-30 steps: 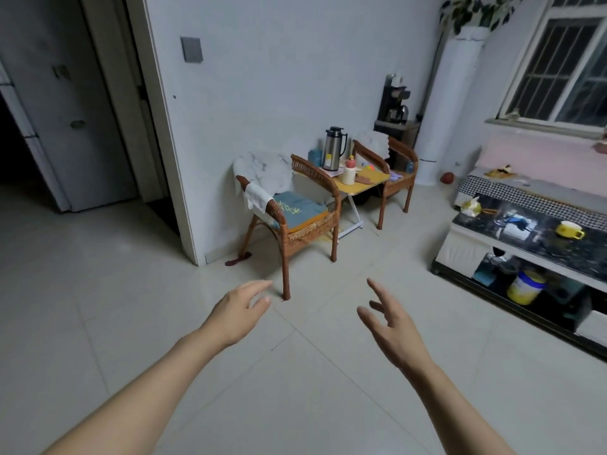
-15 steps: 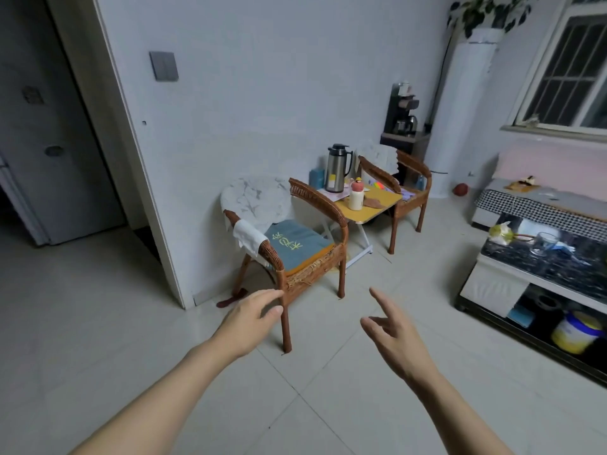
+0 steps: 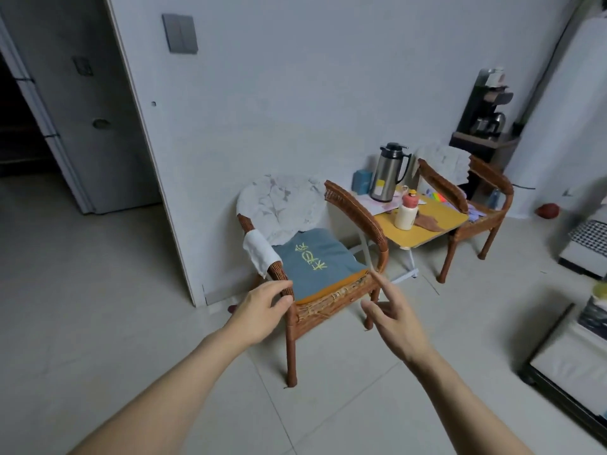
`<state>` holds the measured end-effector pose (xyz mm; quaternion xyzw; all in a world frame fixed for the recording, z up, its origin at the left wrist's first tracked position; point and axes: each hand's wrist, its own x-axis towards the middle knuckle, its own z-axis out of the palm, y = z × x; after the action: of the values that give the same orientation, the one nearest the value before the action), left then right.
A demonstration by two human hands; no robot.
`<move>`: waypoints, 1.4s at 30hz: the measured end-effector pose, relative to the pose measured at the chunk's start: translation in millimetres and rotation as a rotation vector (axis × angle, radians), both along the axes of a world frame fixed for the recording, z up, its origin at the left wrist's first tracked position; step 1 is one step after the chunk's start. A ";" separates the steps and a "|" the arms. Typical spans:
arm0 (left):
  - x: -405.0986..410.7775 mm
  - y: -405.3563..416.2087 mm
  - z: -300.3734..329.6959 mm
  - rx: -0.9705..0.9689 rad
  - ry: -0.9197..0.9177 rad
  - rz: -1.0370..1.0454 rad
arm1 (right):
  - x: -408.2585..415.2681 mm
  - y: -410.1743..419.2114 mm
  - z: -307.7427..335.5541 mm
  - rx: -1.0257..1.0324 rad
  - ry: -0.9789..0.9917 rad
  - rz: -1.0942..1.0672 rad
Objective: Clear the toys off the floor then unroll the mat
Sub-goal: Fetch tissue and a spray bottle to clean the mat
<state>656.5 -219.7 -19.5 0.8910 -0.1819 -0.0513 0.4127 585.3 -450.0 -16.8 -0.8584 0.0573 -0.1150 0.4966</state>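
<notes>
No mat shows in this view. A small reddish ball lies on the floor at the far right, by the wall. My left hand hangs in the air in front of the near wicker chair, fingers relaxed and holding nothing. My right hand is raised to its right with the fingers spread and the index finger straight, also holding nothing. Both hands are short of the chair's front edge; I cannot tell whether either touches it.
A yellow folding table with a steel flask and a bottle stands between two wicker chairs. A low coffee table is at the right edge. An open doorway lies far left. Pale tiled floor spreads around.
The view has moved closer to the near wicker chair and turned left. Both hands have moved forward toward the chair, still holding nothing.
</notes>
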 end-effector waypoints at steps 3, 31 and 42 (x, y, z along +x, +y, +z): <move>33.7 -3.1 -11.9 0.017 0.041 0.051 | 46.4 -6.3 -11.1 0.001 -0.003 0.065; 398.8 9.6 -180.9 -0.290 0.759 0.496 | 408.8 26.3 -68.5 -0.090 0.373 0.258; 418.0 -8.3 -225.9 -0.725 1.074 0.812 | 432.4 19.0 -89.3 -0.133 0.455 0.283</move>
<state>1074.5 -228.0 -245.4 0.5494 0.3800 -0.2590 0.6976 1017.7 -431.1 -106.1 -0.8924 0.0389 0.1477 0.4246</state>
